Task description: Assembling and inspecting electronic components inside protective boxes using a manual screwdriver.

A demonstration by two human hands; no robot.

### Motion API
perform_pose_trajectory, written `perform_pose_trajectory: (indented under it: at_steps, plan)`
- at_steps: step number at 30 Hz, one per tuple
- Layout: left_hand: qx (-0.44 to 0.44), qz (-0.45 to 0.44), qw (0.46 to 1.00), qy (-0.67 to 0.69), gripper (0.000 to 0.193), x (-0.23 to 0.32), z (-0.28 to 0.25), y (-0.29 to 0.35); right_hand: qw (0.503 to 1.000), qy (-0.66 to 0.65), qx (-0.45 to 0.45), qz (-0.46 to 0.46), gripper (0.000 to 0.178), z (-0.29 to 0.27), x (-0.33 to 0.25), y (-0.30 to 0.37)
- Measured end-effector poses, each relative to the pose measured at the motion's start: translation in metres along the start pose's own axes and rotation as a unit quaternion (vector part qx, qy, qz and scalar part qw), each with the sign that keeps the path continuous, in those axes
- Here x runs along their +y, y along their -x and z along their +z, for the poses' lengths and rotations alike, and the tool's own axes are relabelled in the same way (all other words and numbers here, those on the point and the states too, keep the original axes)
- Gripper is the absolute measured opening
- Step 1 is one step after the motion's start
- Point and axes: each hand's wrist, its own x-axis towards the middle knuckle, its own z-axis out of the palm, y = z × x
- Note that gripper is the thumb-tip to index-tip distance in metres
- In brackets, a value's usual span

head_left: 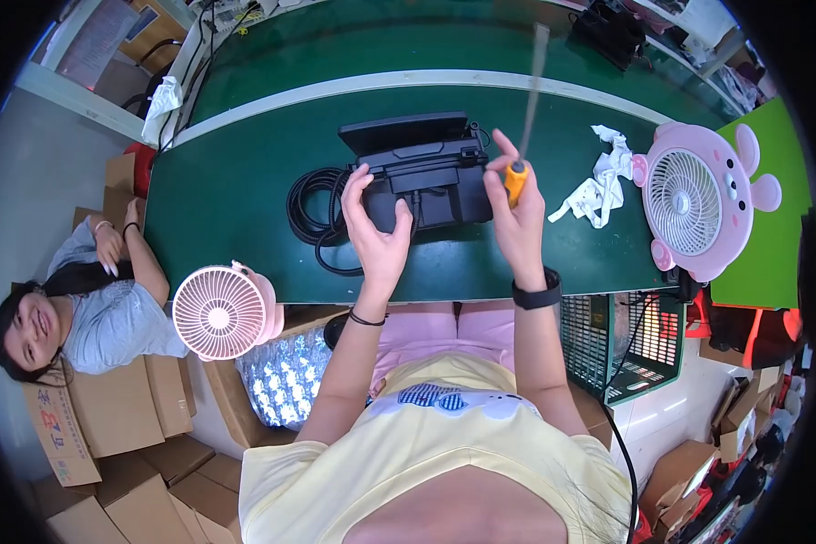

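A black boxy device with a raised flat panel along its far side sits on the green table in front of me. My left hand rests at its left end, thumb and fingers spread apart against the near face. In my right hand, at the device's right end, is a screwdriver with an orange handle. Its long metal shaft points up and away from me. A coiled black cable lies left of the device, partly behind my left hand.
A pink fan stands at the table's near left edge, and a pink animal-shaped fan at the right. Crumpled white paper lies beside it. A person sits at the left. A green crate stands below the table.
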Motion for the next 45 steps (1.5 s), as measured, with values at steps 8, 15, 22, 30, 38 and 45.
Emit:
perform_pose_trajectory:
  at_steps: [8, 15, 22, 30, 38, 45]
  plan:
    - [0.004, -0.023, 1.000, 0.009, 0.060, -0.002, 0.005, 0.001, 0.966, 0.185, -0.112, -0.144, 0.038, 0.003, -0.013, -0.008]
    - [-0.010, -0.036, 0.999, 0.013, 0.059, -0.003, 0.011, -0.011, 0.904, 0.334, -0.167, -0.210, 0.028, 0.016, -0.002, 0.035]
    - [-0.006, -0.043, 0.999, 0.031, 0.058, -0.004, 0.008, -0.009, 0.972, 0.175, -0.037, -0.153, 0.027, 0.006, 0.005, 0.008]
    - [-0.003, -0.016, 0.999, 0.048, 0.059, -0.008, 0.003, 0.002, 0.959, 0.219, -0.101, -0.147, 0.029, -0.008, 0.004, -0.005]
    - [-0.001, -0.035, 0.997, 0.073, 0.058, -0.009, 0.004, 0.004, 0.921, 0.271, -0.096, -0.263, 0.029, -0.012, 0.021, -0.023]
    - [0.021, 0.002, 1.000, 0.020, 0.059, -0.007, 0.008, 0.004, 0.964, 0.243, -0.050, -0.097, 0.024, 0.003, 0.014, -0.038]
